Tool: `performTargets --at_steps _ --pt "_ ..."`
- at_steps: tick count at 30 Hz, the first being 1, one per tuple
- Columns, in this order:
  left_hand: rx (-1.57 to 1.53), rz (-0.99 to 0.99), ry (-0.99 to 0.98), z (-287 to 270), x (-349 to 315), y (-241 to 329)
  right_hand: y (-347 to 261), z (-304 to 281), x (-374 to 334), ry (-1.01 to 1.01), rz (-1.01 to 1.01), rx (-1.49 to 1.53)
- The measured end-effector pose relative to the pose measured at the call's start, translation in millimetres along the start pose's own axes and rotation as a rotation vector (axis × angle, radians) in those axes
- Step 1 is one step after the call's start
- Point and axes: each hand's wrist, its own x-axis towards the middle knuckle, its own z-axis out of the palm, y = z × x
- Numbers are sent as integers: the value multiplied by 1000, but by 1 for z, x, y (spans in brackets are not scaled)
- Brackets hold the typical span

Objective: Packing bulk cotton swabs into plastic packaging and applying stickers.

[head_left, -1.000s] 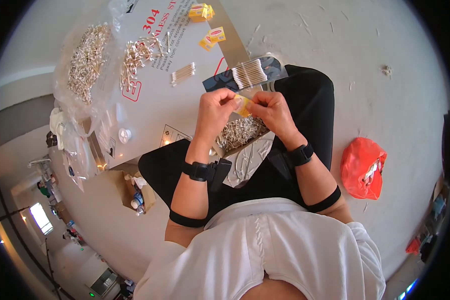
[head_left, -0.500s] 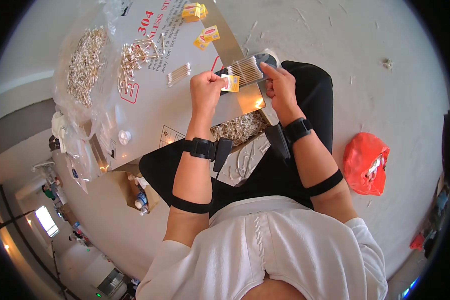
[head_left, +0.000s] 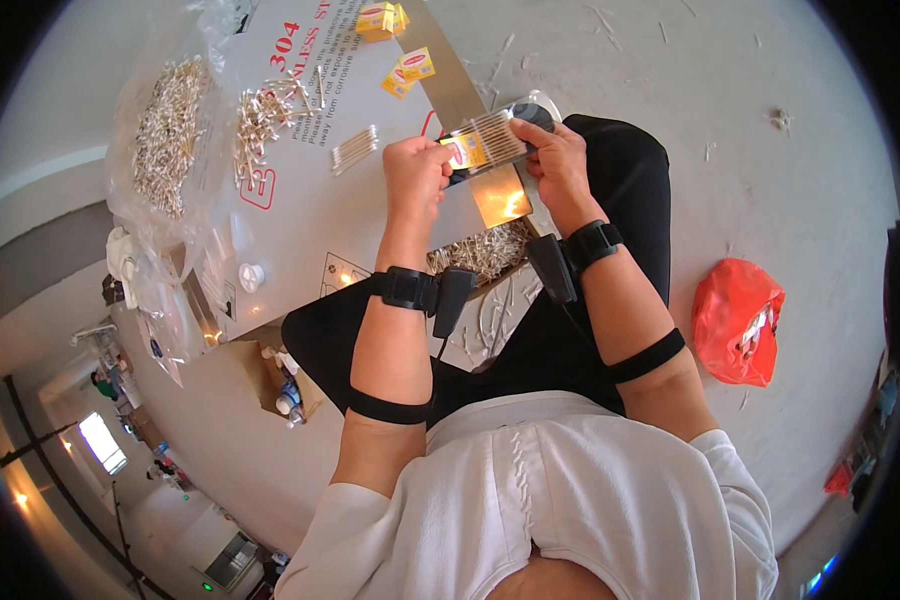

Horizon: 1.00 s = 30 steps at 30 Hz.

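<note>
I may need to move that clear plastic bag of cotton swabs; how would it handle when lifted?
The clear plastic bag would likely be floppy, since its film looks thin and crumpled. It's probably light for its size, as the cotton swabs inside are slim sticks. They lie in a jumble, so they may well shift and make it sag.

I see what looks like small packing workshop: transparent bag (head_left: 222,110) full of cotton swabs (head_left: 168,140), swab heap (head_left: 260,128) and yellow packets (head_left: 374,22) on metallic tabletop (head_left: 300,225), grey floor (head_left: 820,190) strewn with white scraps (head_left: 779,120), bright window (head_left: 102,443) far off.
</note>
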Motion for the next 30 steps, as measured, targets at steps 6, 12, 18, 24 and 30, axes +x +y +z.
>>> performTargets --at_steps 6,12,18,24,30 --pt "200 293 77 -1 20 -19 0 2 -3 -6 -11 -4" --pt "137 293 36 9 16 -10 1 -4 2 -10 -24 -12" --pt "-5 41 10 16 1 1 0 2 -3 -2 -20 3" --pt "85 128 40 29 -2 3 3 0 0 2 -36 -4" --pt "336 232 95 31 10 -8 3 -3 1 -19 -26 10"
